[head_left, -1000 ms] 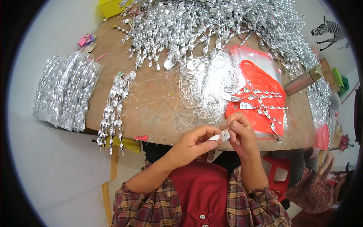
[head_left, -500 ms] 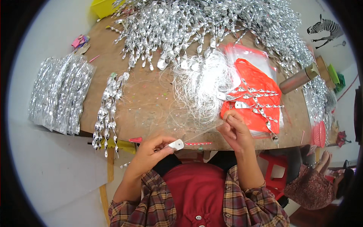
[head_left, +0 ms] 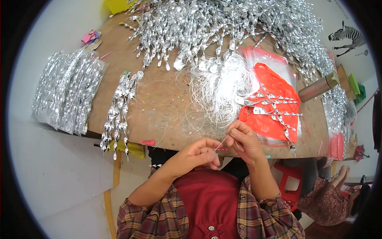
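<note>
Just beyond the table's near edge, my left hand (head_left: pixel 201 155) is closed, palm turned inward. The silver twisted strip (head_left: pixel 156 165) shows only as a bit of tail beside my left wrist; its flat end is hidden in the hand. To the right, my right hand (head_left: pixel 244 141) pinches a thin clear thread (head_left: pixel 222 143) between thumb and forefinger. That thread runs taut across the short space between the two hands. Ahead of them lies a tangled heap of white thread (head_left: pixel 221 89). Several silver twisted strips (head_left: pixel 274 101) rest on a red plastic bag (head_left: pixel 270 81) to the right.
A large pile of silver twisted strips (head_left: pixel 207 28) covers the table's far side. Packed strips (head_left: pixel 69 91) stand at the left, near a hanging bunch (head_left: pixel 117 105). A metal flask (head_left: pixel 318 87) lies at the right, above a red stool (head_left: pixel 288 181). Another person (head_left: pixel 324 201) sits at the right.
My left hand has moved right, close to my right hand, shortening the thread between them. The strip's flat end, seen in my left hand before, is now hidden. The view has shifted slightly.
</note>
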`<state>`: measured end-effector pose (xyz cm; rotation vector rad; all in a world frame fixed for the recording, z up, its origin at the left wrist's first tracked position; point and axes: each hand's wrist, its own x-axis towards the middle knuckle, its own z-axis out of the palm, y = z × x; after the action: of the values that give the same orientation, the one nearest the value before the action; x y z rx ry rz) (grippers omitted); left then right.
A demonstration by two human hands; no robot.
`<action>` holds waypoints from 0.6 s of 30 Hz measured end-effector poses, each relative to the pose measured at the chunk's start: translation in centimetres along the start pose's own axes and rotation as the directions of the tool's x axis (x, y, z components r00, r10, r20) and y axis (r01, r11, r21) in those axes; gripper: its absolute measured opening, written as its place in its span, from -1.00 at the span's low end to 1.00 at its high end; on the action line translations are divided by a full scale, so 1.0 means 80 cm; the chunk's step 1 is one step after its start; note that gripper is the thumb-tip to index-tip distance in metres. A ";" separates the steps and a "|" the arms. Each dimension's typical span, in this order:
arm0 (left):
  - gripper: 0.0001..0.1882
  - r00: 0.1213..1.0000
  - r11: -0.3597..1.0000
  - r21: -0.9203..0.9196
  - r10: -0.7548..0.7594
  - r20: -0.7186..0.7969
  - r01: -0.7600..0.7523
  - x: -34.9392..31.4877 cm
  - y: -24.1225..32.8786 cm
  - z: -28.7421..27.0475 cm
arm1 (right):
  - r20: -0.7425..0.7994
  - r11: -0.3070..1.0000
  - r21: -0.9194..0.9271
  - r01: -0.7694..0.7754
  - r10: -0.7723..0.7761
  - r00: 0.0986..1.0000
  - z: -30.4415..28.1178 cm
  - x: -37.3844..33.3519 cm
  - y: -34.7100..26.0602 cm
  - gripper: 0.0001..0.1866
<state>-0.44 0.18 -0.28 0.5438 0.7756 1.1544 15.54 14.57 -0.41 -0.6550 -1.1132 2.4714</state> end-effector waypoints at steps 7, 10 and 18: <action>-0.89 0.832 0.721 0.679 0.458 -0.315 -0.140 0.023 -0.005 0.017 | -0.079 0.715 -0.663 0.222 -0.362 0.929 -0.007 -0.006 -0.008 -0.87; -0.92 0.769 0.589 0.791 0.579 -0.270 -0.165 0.027 -0.007 0.018 | 0.120 0.188 -0.942 0.279 -0.588 0.800 0.008 -0.016 -0.018 -0.81; -0.92 0.734 0.356 0.917 0.669 -0.114 -0.182 0.033 -0.006 0.018 | 0.416 -0.150 -0.906 0.396 -0.485 0.769 0.027 -0.013 -0.011 -0.79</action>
<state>1.52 2.49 -0.40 1.4560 1.7964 1.3679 15.35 13.29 1.84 -0.4471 -2.4861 0.6326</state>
